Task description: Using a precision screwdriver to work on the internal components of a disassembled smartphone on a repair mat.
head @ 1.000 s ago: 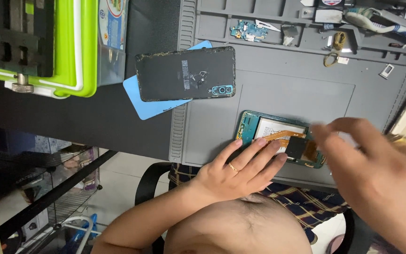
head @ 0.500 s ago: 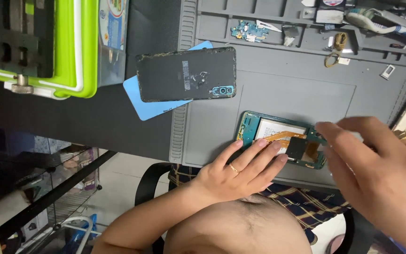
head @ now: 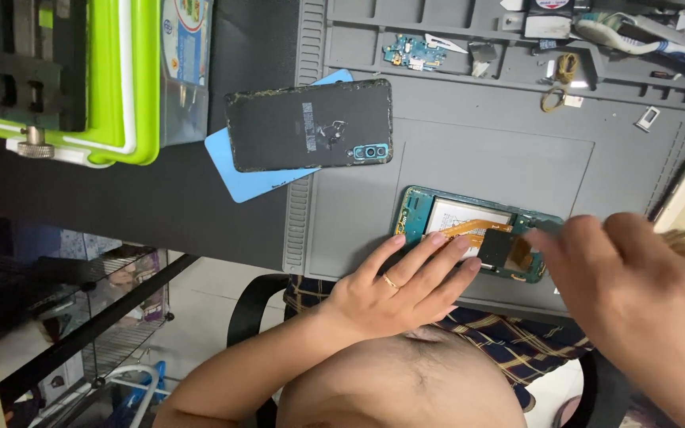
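On a grey repair mat (head: 485, 170), seen from the head camera, an opened phone (head: 469, 230) lies flat, its insides facing up: teal frame, white battery, orange ribbon cable. It sits at about 4 o'clock in the view. The left hand (head: 394, 289) rests with fingers spread and extended, their tips pressing the phone's near edge, gripping nothing. The right hand (head: 636, 293) comes in from 3 o'clock with fingers bunched over the phone's right end; whether they pinch a tool, I cannot tell.

The phone looks light, stiff and fragile, the cable soft and easily torn; the frame edges seem the safest hold. Its long axis runs from 9 to 3 o'clock, tilted slightly down to the right.

A detached black back cover (head: 309, 125) lies at 11 o'clock from the phone, on a blue card (head: 255, 186).
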